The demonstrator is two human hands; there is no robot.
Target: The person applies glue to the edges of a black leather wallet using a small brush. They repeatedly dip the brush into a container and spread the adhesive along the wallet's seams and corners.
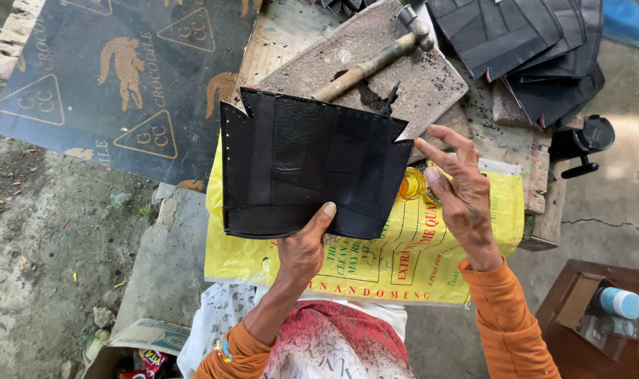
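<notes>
A shaped black leather piece (305, 165) is held up flat before the camera, above a yellow printed plastic bag (375, 263) spread over the lap and the low bench (505, 144). It is gripped by the left hand (302, 249) at the middle of its lower edge: the thumb (324, 214) is pressed onto the near face, and the other fingers are hidden behind the piece, so a pinch through the leather is judged rather than seen. The right hand (460, 189) is held just beside the right edge of the piece, its fingers (442, 137) loosely spread and slightly curled, nothing being held; whether a fingertip touches the notched upper right corner cannot be told. For the piece to be inspected or turned well, the pinch should be kept firm near the lower edge so the sheet does not sag, and the free edge is best steadied by the right hand before any shift of grip. A small vessel of yellow liquid (411, 184) stands between the piece and the right hand, low down, and should be kept clear of. Farther off, a wooden-handled hammer (375, 60) lies on a grey stone slab (424, 84), and a stack of black cut pieces (523, 42) lies beyond to the right.
</notes>
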